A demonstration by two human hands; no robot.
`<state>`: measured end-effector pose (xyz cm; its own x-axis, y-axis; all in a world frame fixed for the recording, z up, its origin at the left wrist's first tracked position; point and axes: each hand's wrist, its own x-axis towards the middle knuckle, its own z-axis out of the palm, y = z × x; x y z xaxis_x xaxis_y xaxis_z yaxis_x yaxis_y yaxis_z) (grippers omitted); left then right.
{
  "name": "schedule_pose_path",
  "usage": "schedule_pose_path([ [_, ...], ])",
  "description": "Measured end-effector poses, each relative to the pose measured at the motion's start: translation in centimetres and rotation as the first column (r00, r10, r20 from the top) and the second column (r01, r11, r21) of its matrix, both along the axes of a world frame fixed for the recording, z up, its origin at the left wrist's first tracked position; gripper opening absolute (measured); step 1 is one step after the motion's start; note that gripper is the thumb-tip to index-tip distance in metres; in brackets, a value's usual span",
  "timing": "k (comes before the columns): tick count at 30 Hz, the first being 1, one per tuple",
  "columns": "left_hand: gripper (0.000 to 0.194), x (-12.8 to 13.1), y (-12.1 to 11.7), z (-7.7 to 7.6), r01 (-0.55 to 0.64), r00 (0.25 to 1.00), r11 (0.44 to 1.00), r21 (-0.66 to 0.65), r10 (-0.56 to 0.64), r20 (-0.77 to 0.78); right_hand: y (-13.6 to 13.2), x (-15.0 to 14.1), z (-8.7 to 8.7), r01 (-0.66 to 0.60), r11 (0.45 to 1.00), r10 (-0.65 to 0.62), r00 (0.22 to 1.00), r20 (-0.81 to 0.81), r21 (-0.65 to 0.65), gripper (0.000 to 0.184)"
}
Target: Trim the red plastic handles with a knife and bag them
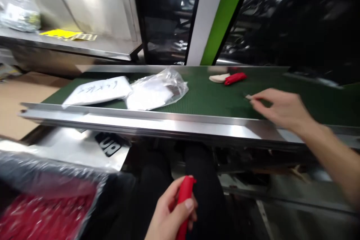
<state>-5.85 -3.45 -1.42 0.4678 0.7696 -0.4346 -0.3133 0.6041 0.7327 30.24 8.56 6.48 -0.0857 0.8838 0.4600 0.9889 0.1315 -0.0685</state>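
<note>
Fingers of the left hand (170, 191) wrap firmly around a red cylindrical item (185, 195), holding it low below the near steel edge of the green-topped table (208, 97), while fingers of the right hand (260, 105) pinch a small pale tab (248, 97) just above the table. Farther back on the table, a similar red item (235, 78) lies beside a cream pad (218, 78), and a white packet (97, 90) sits by a clear plastic bag (168, 90). Below the table's near edge, a plastic-wrapped red bundle (42, 210) stays within easy reach of the left hand.

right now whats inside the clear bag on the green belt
A white item, dark at one end, shows in the clear plastic bag; anything beneath it is hidden.
</note>
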Motion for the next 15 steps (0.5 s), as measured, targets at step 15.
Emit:
schedule_pose_path([
  [15, 0.03, 0.2, -0.6, 2.2, -0.09, 0.99, 0.993, -0.08, 0.098, 0.103, -12.4, -16.9, -3.0, -0.557, 0.824, 0.478, 0.782, -0.401, -0.103, 0.05],
])
